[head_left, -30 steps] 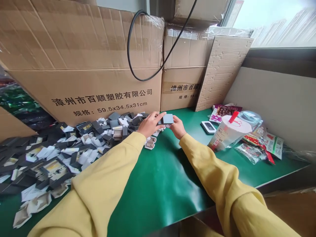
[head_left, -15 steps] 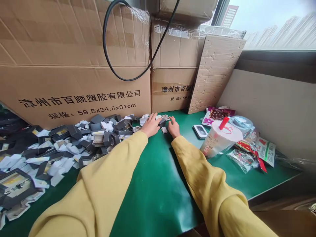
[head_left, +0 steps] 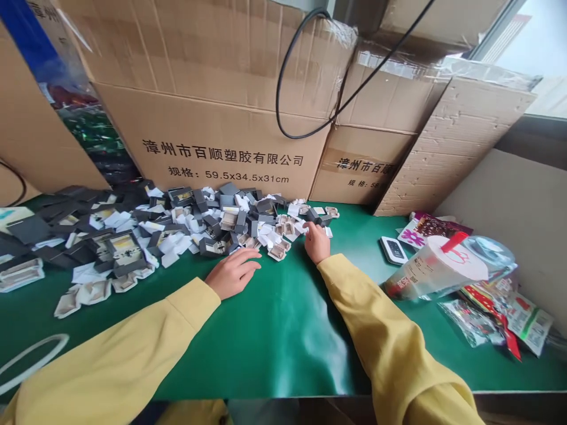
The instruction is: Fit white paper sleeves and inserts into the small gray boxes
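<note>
A wide pile of small dark grey boxes (head_left: pixel 214 227) mixed with white folded paper pieces (head_left: pixel 176 243) lies on the green table. My left hand (head_left: pixel 234 273) rests just in front of the pile, fingers stretched out and holding nothing. At the pile's right end is my right hand (head_left: pixel 316 243), its fingers partly bent beside a white piece (head_left: pixel 328 232) and dark boxes (head_left: pixel 313 214). I see nothing gripped in it, though some fingers are hidden.
Large cardboard boxes (head_left: pixel 212 130) stand behind the pile, with a cardboard sheet (head_left: pixel 456 147) leaning at right. A black cable (head_left: pixel 278 97) hangs in front. On the right are a small white device (head_left: pixel 393 251), a drink cup (head_left: pixel 425 271) and snack packets (head_left: pixel 527 321). A white loop (head_left: pixel 35 366) is at lower left.
The view has turned left. My left hand has come away from the small boxes, back and left to the pile's front edge. My right hand has shifted left towards the pile.
</note>
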A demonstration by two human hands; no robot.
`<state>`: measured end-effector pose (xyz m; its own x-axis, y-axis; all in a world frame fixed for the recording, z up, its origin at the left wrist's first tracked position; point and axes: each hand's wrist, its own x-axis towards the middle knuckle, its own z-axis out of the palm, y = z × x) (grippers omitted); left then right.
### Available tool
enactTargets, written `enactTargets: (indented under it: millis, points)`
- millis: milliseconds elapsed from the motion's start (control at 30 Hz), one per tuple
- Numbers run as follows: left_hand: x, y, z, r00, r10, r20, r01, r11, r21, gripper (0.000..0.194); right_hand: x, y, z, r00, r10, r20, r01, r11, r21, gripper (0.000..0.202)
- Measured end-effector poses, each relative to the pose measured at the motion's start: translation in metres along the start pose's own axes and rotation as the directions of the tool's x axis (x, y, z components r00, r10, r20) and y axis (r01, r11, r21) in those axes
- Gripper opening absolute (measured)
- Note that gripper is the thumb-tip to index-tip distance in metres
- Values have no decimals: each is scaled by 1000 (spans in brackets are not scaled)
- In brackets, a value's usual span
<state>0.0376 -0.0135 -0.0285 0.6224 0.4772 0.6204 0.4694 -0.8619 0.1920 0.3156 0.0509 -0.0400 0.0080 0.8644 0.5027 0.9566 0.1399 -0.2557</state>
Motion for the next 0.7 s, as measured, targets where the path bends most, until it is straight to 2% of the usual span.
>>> enactTargets:
  millis: [100, 167, 300, 433, 567, 700]
  points:
    - [-4, -8, -6, 991, -130, -25, 130, 992, -3, 22, -3, -6, -1, 977, -10, 214, 23, 998, -55, 48]
    - [-5, -9, -5, 983, -181, -8, 181, 983, -13, 23, 0, -4, -3, 955, -25, 297, 50, 996, -74, 54]
    - [-4, -7, -3, 980, -138, 140, 141, 990, -7, 26, 5, -1, -8, 924, -95, 370, 141, 985, -99, 60]
    - [-2, -4, -3, 982, -109, 154, 107, 994, 23, 28, 2, -5, -6, 937, -65, 343, 119, 983, -138, 64]
    - [-3, -4, -3, 982, -88, 166, 88, 996, 8, 27, -3, -12, -5, 962, -4, 273, 47, 987, -152, 45]
    - [-4, -5, -3, 979, -131, 153, 145, 986, -79, 24, -8, -16, -6, 985, 16, 174, -1, 996, -90, 41]
